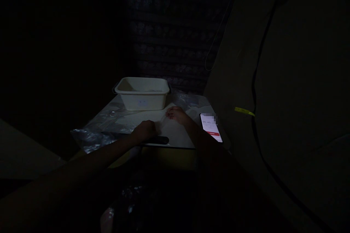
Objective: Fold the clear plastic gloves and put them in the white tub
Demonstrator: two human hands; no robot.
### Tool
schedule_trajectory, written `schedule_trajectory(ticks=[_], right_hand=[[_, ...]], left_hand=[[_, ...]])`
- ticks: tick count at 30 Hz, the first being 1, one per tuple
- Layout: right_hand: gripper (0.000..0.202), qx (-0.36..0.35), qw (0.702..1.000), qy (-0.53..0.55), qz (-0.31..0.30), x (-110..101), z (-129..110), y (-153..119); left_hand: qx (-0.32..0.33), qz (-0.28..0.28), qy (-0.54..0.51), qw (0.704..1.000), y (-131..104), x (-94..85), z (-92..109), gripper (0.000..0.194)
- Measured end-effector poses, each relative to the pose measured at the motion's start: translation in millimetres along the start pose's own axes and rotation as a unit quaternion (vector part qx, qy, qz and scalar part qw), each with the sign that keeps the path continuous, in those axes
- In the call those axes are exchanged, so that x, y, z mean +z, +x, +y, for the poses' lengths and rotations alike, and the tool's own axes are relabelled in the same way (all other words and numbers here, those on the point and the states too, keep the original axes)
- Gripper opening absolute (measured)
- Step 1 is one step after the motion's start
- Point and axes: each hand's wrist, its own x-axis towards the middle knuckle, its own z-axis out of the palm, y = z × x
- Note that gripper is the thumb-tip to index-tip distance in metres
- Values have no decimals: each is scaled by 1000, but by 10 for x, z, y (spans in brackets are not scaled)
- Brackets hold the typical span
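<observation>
The scene is very dark. My left hand (145,130) is closed in a fist over the front part of the table. My right hand (175,114) is a little farther forward, its fingers curled together. A thin piece of clear plastic film (163,122) spans the gap between both hands, and each seems to grip one side of it. Just below my left hand lies a black handle (161,140) with a rounded end; what it belongs to is hidden. Behind my hands stands a white plastic tub (144,101) with a small label, holding something pale that I cannot make out.
Crumpled clear plastic (94,140) hangs over the left front edge of the white table (180,136). More clear plastic (186,98) lies at the back right. A lit phone (211,127) showing a timer is on the right. Beside it, a dark cable (253,91) carries a yellow tag.
</observation>
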Motion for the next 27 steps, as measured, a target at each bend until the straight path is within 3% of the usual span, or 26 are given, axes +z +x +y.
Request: schedule_trajectory(ticks=[7,14,17,21,24,27], right_hand=[[12,-32,999,-34,21,-64,17,13],[11,-115,963,-228,86,-286,51,81],[14,-166,917,-352,83,-371,92,111],[19,-234,821,-518,52,-456,125,101],[23,-248,756,-604,34,-510,123,56],[29,-238,722,-648,49,-549,113,-3]], left_hand=[[-9,25,41,999,-116,100,91,33],[-6,44,-1,999,-72,130,46,34],[9,42,12,999,-86,119,50,32],[48,35,86,995,-167,73,117,33],[65,32,145,987,-222,20,161,38],[111,59,173,977,-237,2,152,43]])
